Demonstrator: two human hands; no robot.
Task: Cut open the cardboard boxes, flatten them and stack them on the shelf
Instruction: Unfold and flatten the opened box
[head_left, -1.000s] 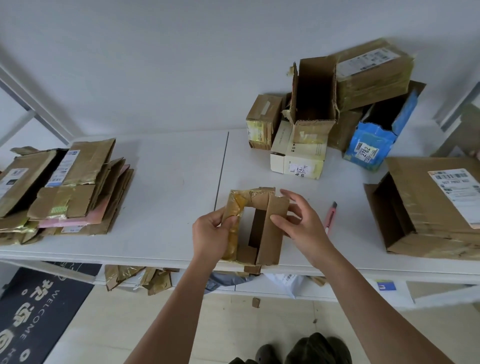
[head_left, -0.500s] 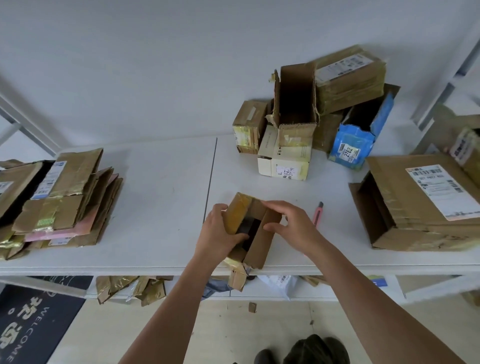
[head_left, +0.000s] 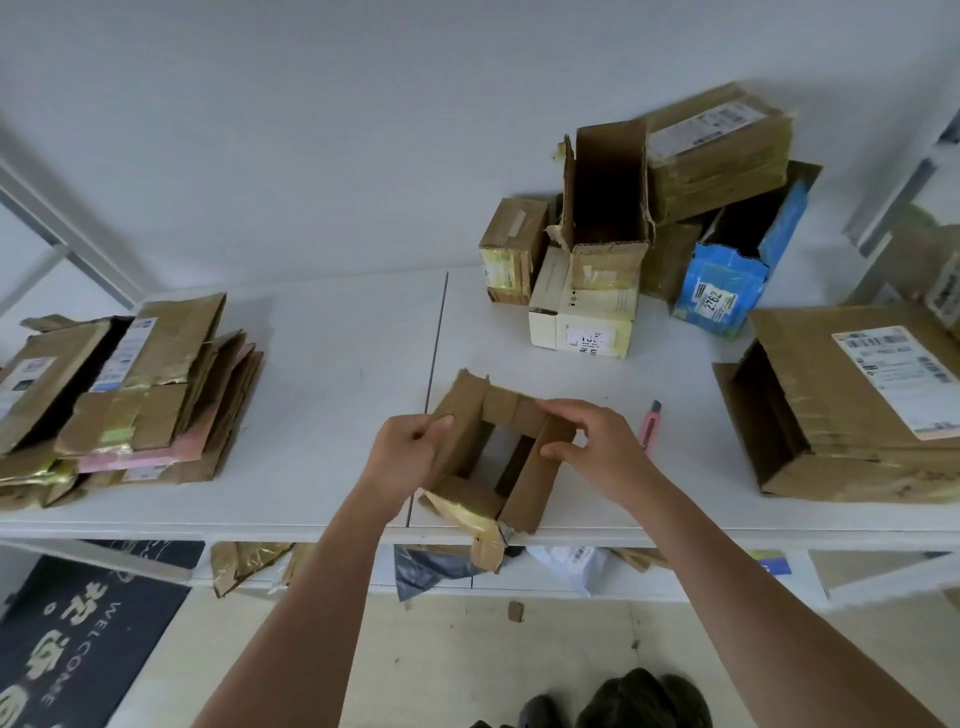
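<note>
**Two hands collapsing a small opened box at the bench edge**

A small brown cardboard box (head_left: 493, 457), open at both ends like a sleeve, sits at the near edge of the white bench (head_left: 337, 364). The left hand (head_left: 410, 452) grips its left wall, fingers curled; the right hand (head_left: 597, 447) pinches its right wall. To flatten it well, push opposite corners together so it folds along the creases. The card is matte and creased, with glossy yellowish tape hanging torn. A flattened stack (head_left: 130, 395) lies left, a pink cutter (head_left: 649, 423) right.
</note>
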